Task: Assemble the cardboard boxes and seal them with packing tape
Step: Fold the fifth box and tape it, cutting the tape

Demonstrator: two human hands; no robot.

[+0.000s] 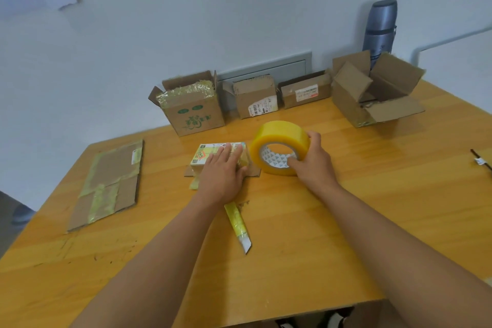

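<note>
Taping a small box on the wooden table point(319, 221).
The left hand point(222, 172) presses flat, fingers straight, on the small box point(210, 157); just to its right, the right hand point(310, 161) grips the yellow tape roll point(279, 141), fingers hooked into its core, roll touching the box.

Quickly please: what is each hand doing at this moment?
Left hand: open, fingers flat on the small box.
Right hand: grips the tape roll.
</note>
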